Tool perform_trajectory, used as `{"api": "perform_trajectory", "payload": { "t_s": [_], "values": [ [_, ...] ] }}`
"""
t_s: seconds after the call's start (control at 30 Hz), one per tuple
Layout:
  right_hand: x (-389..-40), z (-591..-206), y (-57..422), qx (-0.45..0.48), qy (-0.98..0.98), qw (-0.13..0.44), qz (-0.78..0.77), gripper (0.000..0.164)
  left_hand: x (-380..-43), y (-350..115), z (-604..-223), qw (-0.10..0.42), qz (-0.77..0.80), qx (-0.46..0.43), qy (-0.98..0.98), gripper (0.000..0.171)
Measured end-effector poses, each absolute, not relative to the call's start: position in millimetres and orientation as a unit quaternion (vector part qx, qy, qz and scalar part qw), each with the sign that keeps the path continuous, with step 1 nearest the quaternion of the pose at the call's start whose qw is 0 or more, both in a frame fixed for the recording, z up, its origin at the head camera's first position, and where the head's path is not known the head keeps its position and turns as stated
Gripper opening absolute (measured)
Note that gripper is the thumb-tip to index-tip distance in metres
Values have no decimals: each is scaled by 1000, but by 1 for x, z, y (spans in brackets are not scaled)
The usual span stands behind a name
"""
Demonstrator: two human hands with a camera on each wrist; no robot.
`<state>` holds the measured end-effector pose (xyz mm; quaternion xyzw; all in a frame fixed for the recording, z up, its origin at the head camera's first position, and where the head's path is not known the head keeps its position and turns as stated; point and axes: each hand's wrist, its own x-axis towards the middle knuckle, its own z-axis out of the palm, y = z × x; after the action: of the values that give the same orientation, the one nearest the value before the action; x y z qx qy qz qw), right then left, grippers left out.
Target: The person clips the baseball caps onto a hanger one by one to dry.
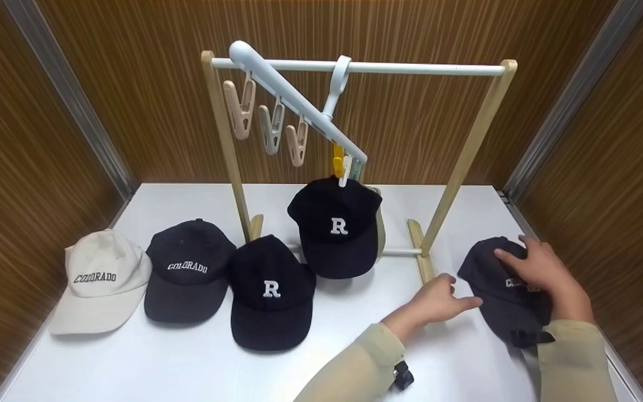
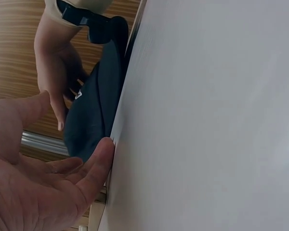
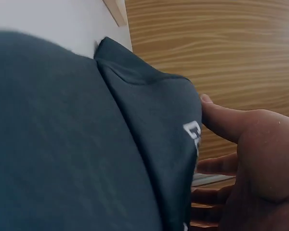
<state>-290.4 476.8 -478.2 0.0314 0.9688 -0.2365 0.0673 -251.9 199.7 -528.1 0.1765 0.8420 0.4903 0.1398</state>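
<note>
Right hand (image 1: 547, 272): fingers apart, spread over the crown (image 3: 164, 106) of the dark cap (image 1: 494, 293). Thumb tip is right at the crown fabric; can't confirm contact, no visible squeeze. Left hand (image 1: 436, 300): thumb and fingers apart, holding nothing, just beside the cap's left edge; touch unclear.

Cap sits brim toward the person at the right end of the tabletop (image 1: 176, 368), near the side wall, lettering partly covered.

Handling, my read: light, soft fabric crown, likely to dent or fold under a pinch. Brim (image 1: 501, 321) looks stiffer and should keep its shape. Matte cloth, so low slip risk; not fragile. Best hold: crown sides, thumb opposite fingers, or pinch the back edge and let the brim hang.

Further out: rack (image 1: 466, 162) and hanger (image 1: 299, 102); black R cap (image 1: 339, 245) hangs there brim down, so that hold looks workable.
</note>
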Motion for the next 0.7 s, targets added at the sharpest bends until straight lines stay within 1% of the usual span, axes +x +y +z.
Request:
{"api": "perform_trajectory", "payload": {
  "t_s": [0.17,0.3,0.5,0.6,0.7],
  "values": [
    [-292,-474,467,20,970,78,-230,105,-254,199,-530,137,488,177,843,66],
    [-293,-474,460,5,973,66,-219,100,-254,197,-529,129,482,187,846,66],
    [-292,-476,451,-22,974,45,-220,90,-256,196,-531,120,485,199,843,56],
    [-292,-477,448,-29,972,41,-230,88,-257,195,-532,120,495,206,836,53],
    [-292,-478,446,-32,972,36,-230,86,-259,197,-536,107,490,216,838,49]
  ]
}}
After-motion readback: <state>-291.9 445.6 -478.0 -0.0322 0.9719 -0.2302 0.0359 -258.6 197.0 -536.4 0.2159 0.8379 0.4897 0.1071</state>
